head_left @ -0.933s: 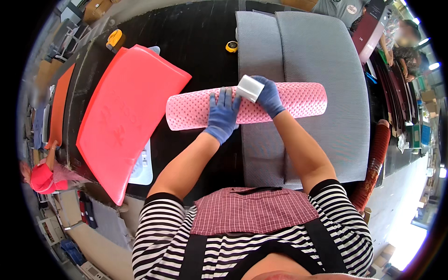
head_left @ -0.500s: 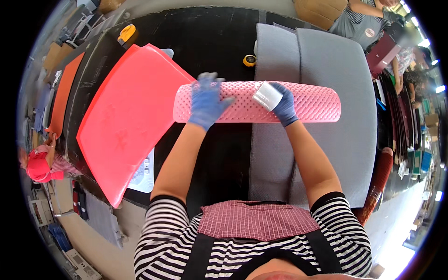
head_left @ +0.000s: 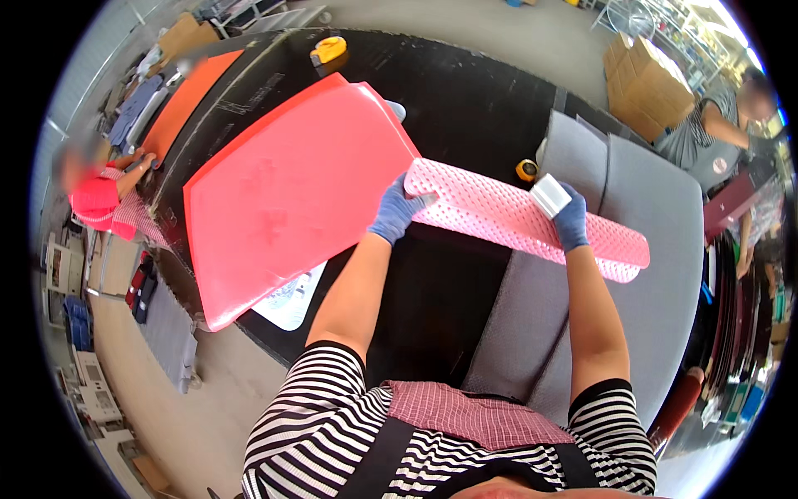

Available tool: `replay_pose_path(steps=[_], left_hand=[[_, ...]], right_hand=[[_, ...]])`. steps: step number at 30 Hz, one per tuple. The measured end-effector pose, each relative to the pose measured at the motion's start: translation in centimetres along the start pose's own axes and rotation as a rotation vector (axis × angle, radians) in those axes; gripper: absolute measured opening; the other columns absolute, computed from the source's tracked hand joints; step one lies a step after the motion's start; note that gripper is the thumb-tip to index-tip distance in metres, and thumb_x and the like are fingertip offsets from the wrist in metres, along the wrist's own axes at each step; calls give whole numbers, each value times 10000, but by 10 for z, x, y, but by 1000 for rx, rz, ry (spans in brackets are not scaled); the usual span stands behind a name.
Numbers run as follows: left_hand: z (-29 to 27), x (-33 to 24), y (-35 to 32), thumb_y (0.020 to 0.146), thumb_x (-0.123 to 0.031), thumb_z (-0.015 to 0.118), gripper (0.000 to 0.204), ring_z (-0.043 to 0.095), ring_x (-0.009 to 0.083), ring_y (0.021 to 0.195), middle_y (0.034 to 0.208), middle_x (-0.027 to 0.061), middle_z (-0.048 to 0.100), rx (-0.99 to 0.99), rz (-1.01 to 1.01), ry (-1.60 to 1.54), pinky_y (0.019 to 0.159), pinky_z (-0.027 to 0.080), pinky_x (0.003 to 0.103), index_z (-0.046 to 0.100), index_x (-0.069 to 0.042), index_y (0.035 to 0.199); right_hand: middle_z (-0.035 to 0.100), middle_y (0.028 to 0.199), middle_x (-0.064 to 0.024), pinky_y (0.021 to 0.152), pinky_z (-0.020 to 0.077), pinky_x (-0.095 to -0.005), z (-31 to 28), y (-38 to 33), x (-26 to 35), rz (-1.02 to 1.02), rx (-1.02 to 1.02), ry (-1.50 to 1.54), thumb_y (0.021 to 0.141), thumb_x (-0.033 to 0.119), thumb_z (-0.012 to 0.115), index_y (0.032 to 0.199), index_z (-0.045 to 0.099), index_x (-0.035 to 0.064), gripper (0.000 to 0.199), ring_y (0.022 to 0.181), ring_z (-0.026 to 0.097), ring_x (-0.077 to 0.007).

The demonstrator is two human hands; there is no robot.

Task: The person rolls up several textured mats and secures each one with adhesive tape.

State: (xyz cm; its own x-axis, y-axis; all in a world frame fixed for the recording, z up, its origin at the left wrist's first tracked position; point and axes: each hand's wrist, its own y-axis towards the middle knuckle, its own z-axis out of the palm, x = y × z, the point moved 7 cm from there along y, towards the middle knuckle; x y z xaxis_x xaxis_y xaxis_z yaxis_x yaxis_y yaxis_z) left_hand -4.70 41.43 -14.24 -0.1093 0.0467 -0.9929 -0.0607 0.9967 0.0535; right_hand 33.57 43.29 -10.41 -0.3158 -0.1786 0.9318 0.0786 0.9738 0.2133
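Observation:
A pink mat (head_left: 486,206) with a bumpy surface, folded or rolled into a long strip, slants down to the right in front of me. My left hand (head_left: 392,211), in a blue glove, is closed around its left end, the thumb lying over the top. In my gloved right hand (head_left: 572,220) is a small white and silver roll (head_left: 549,195), held against the mat's upper side. The fingers under the roll are partly hidden. Beyond my left hand lies a stack of glossy red sheets (head_left: 291,191), whose corner reaches the mat's left end.
Grey padded sheets (head_left: 648,241) cover the right of the black table (head_left: 465,91). A yellow tape measure (head_left: 526,170) sits beside them, and a yellow tool (head_left: 329,51) lies at the far edge. Co-workers stand at left and right. Cardboard boxes (head_left: 648,83) are stacked behind.
My left hand has gone from spread over the mat to gripping its left end. The mat now slants down rightward. The whole view has turned, shifting the table and sheets.

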Motion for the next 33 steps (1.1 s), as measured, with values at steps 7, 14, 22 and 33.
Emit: replay_pose_path(steps=[7, 14, 22, 33], left_hand=[[-13, -51, -145, 720, -167, 902, 806, 655, 155, 1034, 1129, 95, 695, -82, -24, -183, 948, 519, 328, 486, 11, 1387], [-95, -88, -301, 718, -268, 892, 901, 629, 189, 1128, 1192, 114, 674, -119, -286, -58, 1003, 484, 324, 432, -18, 1451], [-152, -64, -380, 763, -422, 842, 965, 547, 386, 1220, 1297, 260, 568, -48, -627, 847, 1070, 430, 461, 353, 1, 1479], [13, -64, -326, 689, -629, 748, 1123, 304, 406, 1438, 1542, 233, 331, 388, 310, 1307, 1148, 185, 651, 291, -33, 1524]], right_hand=[[732, 946, -62, 803, 560, -294, 6, -50, 45, 26, 307, -114, 853, 14, 701, 1073, 708, -7, 220, 864, 679, -130], [735, 891, -40, 754, 560, -296, 45, -201, 115, 21, 289, -71, 867, 61, 679, 1038, 723, 8, 184, 825, 685, -125], [737, 966, -81, 798, 566, -314, 108, -273, 121, -218, 291, -172, 868, 40, 673, 1070, 706, -7, 209, 879, 703, -176], [706, 1067, -112, 839, 598, -335, 109, -266, 86, 399, 450, 647, 873, -30, 677, 1179, 651, -31, 307, 955, 692, -179]])
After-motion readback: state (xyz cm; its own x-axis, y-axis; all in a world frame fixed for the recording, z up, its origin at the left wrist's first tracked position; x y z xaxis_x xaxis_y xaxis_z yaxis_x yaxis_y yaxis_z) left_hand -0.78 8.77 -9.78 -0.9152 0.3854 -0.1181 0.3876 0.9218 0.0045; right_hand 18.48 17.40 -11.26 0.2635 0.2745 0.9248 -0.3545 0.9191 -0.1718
